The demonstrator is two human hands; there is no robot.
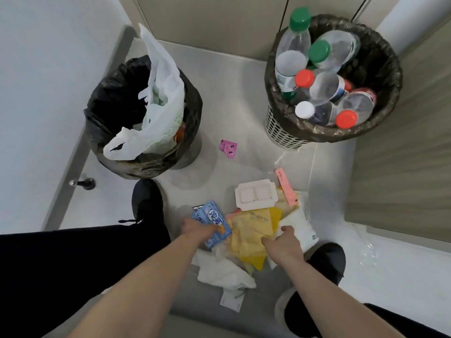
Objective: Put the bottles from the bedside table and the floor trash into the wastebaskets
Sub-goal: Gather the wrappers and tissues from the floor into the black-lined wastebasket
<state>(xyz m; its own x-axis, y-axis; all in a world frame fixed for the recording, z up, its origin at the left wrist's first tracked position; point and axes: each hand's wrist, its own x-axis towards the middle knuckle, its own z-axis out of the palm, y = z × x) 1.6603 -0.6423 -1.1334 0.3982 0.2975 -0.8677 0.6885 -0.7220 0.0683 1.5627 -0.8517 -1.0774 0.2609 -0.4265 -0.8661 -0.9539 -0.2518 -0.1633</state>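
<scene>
A heap of floor trash lies between my feet: a blue snack wrapper point(211, 222), a yellow bag point(253, 231), a white plastic tray point(255, 194), a pink strip point(286, 186) and white tissue point(223, 273). My left hand point(199, 229) grips the blue wrapper. Over the yellow bag's right edge my right hand point(285, 242) reaches down with its fingers curled on the trash. The black-lined wastebasket point(117, 123) at left holds a white plastic bag point(161, 98). The mesh wastebasket point(288, 131) at right is full of empty bottles point(327, 76).
A small pink wrapper point(228, 148) lies alone on the floor between the two baskets. My black shoes point(147, 203) flank the heap. A door stop point(83, 183) sticks out of the left wall. A wooden panel point(400, 152) stands at right.
</scene>
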